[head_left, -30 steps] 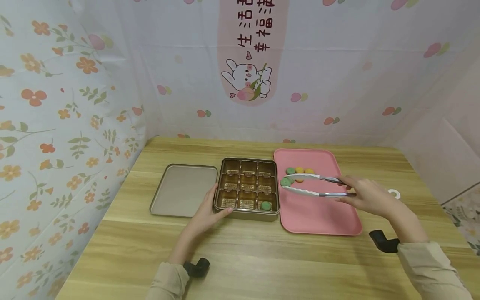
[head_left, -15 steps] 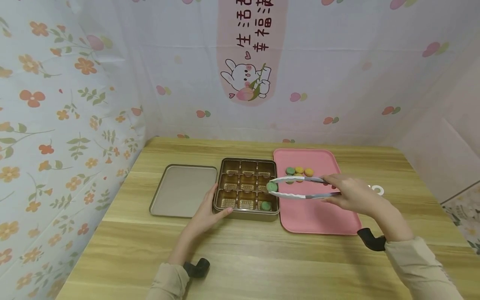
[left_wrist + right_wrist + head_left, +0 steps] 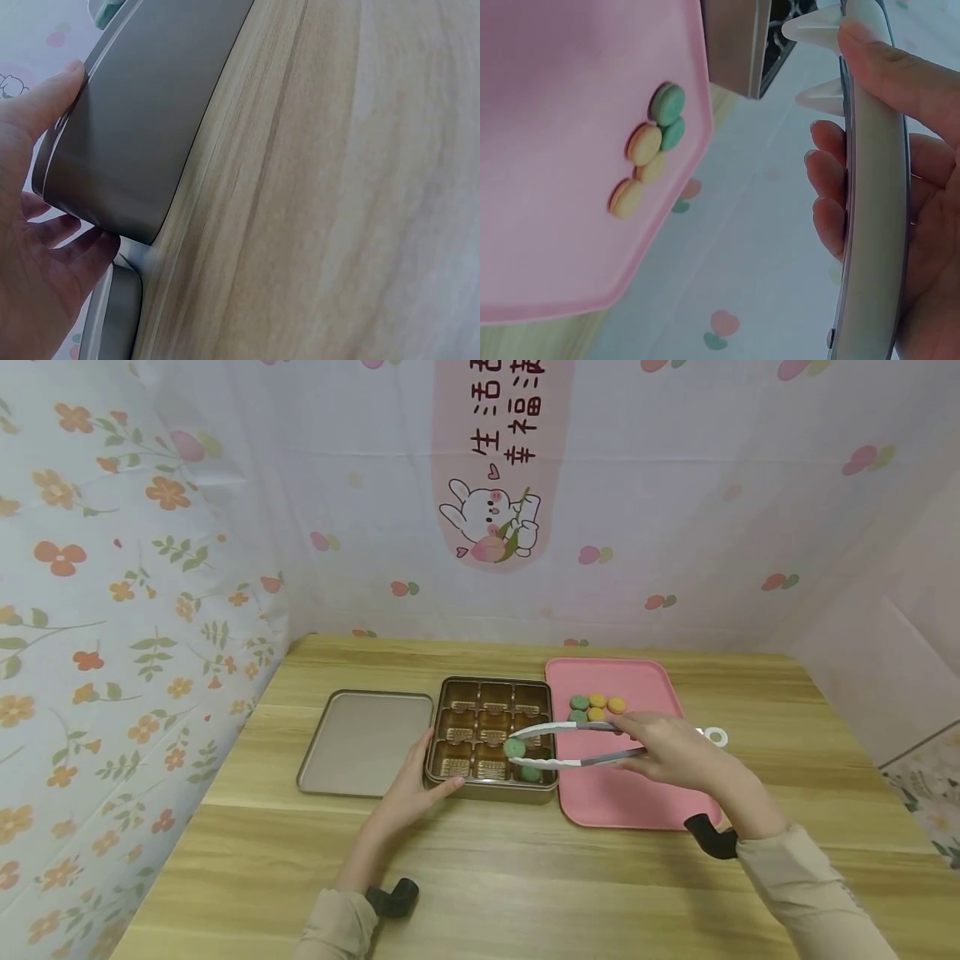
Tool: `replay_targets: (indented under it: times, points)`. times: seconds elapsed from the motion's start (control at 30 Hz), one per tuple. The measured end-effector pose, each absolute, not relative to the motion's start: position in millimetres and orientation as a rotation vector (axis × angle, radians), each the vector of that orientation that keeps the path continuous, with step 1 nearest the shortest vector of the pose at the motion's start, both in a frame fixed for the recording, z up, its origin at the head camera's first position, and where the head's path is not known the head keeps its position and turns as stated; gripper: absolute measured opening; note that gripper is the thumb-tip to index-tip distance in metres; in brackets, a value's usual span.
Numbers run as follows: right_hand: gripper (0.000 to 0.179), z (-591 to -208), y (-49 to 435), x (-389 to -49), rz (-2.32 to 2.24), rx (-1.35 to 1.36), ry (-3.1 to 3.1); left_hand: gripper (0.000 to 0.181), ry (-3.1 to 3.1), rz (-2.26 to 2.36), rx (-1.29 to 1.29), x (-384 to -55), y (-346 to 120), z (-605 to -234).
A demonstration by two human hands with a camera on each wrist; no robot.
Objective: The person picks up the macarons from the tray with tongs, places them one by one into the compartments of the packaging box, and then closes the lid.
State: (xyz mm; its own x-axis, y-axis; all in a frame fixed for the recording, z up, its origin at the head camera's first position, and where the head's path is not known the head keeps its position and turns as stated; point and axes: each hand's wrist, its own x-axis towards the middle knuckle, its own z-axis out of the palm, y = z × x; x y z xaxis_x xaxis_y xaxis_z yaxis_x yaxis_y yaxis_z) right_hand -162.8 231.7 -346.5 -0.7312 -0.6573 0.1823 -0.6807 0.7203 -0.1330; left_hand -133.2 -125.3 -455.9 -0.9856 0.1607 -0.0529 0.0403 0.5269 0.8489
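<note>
My right hand (image 3: 667,749) grips a pair of tongs (image 3: 558,727) with white tips. Between the tips, a green macaron (image 3: 514,748) is held over the tin (image 3: 480,791), close above the dividers of its front row. Another green macaron (image 3: 530,773) lies in the front right compartment, partly behind the lower tong arm. At the tin's front left corner, my left hand (image 3: 415,785) holds it, thumb at the front rim and fingers round the left side. The right wrist view shows the fingers wrapped about the tong handle (image 3: 874,202).
A pink tray (image 3: 637,793) stands right of the tin, with green macarons (image 3: 667,103) and yellow macarons (image 3: 643,144) near its far left. The flat metal lid (image 3: 363,743) lies left of the tin. A printed cloth (image 3: 637,510) hangs behind the wooden table (image 3: 480,877).
My right hand has moved left with the tongs, carrying the green macaron from the pink tray to over the tin. My left hand stays at the tin's corner.
</note>
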Motion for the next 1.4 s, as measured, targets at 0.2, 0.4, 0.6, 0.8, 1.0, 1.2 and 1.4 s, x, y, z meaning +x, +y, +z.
replay_targets:
  times: [0.2,0.4,0.6,0.8,1.0,1.2,1.4]
  points:
    - [0.049,-347,221,-164,0.289,1.146,-2.79,0.099,2.641,1.463,0.182,-133,-126,-456]
    - [0.046,-346,212,-166,0.284,1.173,-2.808,0.099,2.646,1.478,0.195,-132,-126,-456]
    - [0.046,-347,205,-169,0.242,1.199,-2.819,0.099,2.695,1.47,0.232,-130,-125,-458]
    - [0.044,-345,200,-172,0.226,1.217,-2.808,0.099,2.667,1.466,0.193,-131,-125,-457]
    - [0.046,-341,197,-173,0.204,1.227,-2.824,0.097,2.653,1.451,0.184,-133,-126,-456]
    - [0.048,-338,196,-174,0.205,1.223,-2.844,0.096,2.647,1.469,0.195,-132,-125,-455]
    - [0.05,-340,197,-174,0.213,1.191,-2.886,0.097,2.646,1.472,0.185,-133,-126,-457]
